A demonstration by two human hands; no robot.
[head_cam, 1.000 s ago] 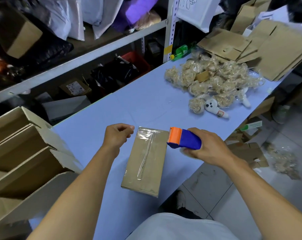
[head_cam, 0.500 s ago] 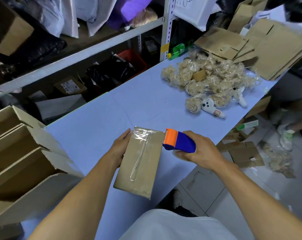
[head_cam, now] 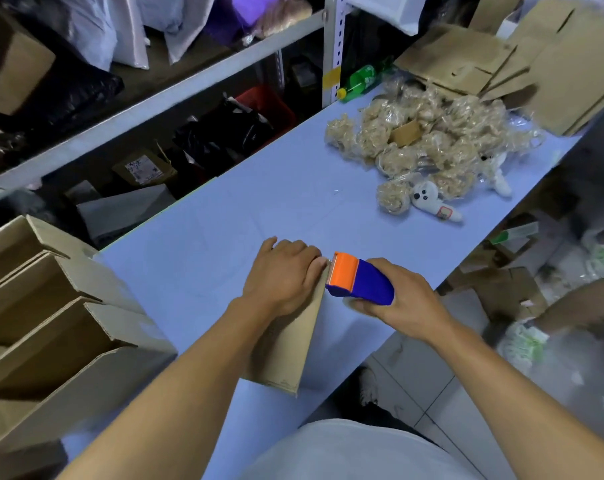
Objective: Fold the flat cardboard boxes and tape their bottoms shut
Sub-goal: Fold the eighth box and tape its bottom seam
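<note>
On a pale blue table (head_cam: pixel 224 216), one small cardboard box (head_cam: pixel 286 348) lies near the front edge. The left hand (head_cam: pixel 283 271) lies over the box's far end, fingers bent onto its top. The right hand (head_cam: pixel 401 299) grips one blue and orange tape dispenser (head_cam: pixel 359 280), its orange head touching the box's far right corner. Taping of this box looks nearly finished. Left of the box stand about four folded open boxes (head_cam: pixel 51 306). A stack of flat cardboard (head_cam: pixel 522 60), too overlapped to count, waits at the table's far end, beyond a heap of bagged fibre bundles (head_cam: pixel 432 143).
</note>
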